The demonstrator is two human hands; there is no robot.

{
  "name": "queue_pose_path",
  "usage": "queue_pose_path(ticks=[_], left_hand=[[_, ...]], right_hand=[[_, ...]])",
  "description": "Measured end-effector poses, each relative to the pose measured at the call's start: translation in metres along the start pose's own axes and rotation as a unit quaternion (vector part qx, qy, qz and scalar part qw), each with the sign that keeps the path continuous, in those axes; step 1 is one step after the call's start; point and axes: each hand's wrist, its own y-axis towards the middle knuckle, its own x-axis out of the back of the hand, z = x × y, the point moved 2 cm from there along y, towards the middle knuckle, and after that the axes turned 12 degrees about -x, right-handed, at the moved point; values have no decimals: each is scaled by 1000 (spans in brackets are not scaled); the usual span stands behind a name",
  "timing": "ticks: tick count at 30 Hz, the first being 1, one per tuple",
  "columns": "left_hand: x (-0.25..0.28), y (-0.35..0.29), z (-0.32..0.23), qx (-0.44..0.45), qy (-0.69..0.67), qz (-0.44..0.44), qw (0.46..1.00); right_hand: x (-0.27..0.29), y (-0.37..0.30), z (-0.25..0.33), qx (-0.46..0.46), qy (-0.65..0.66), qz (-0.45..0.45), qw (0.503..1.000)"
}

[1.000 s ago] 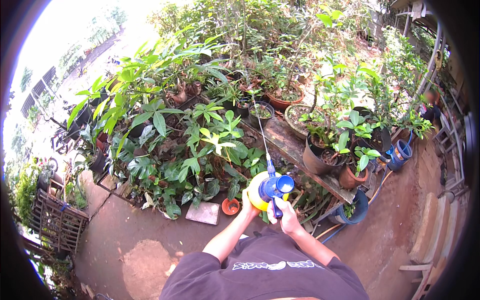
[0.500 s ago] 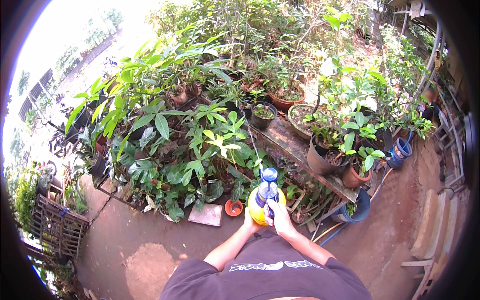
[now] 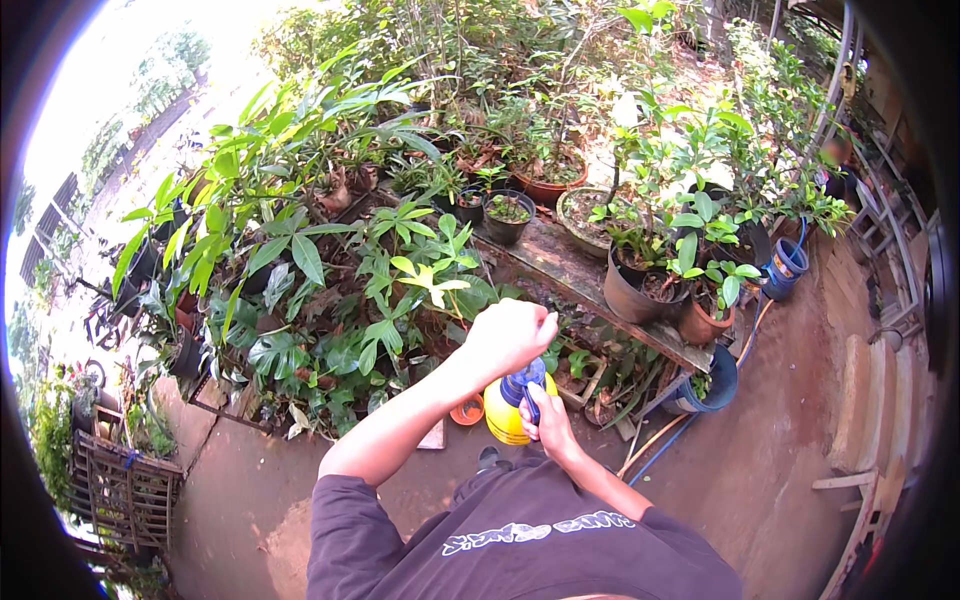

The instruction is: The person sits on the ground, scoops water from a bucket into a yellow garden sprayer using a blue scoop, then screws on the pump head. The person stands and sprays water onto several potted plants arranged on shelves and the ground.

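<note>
I hold a yellow spray bottle (image 3: 503, 417) with a blue pump head in front of my chest. My left hand (image 3: 508, 337) is closed as a fist over the top of the pump, hiding the handle. Gripping the bottle's blue neck from the right side is my right hand (image 3: 546, 425). Just beyond the bottle stands a cluster of leafy green potted plants (image 3: 390, 290), and a small orange pot (image 3: 467, 409) sits on the ground right below my left wrist.
A wooden plank bench (image 3: 590, 290) carries several dark and terracotta pots (image 3: 640, 295). Blue buckets (image 3: 785, 268) stand at the right, with hoses (image 3: 670, 445) on the concrete ground. A wooden crate (image 3: 125, 490) lies at the lower left. Concrete steps (image 3: 870, 410) rise at the right.
My left hand has risen from the bottle's side to close over the pump top. The bottle has come closer to my chest, and the long spray wand seen earlier is out of sight.
</note>
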Motion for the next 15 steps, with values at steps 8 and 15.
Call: queue_pose_path(ticks=[8,15], left_hand=[[-27,43,-36,-125,83,97,984],[-30,61,-88,-176,39,58,982]], right_hand=[[21,-9,-36,43,100,-115,987],[37,-28,-37,117,166,-213,956]])
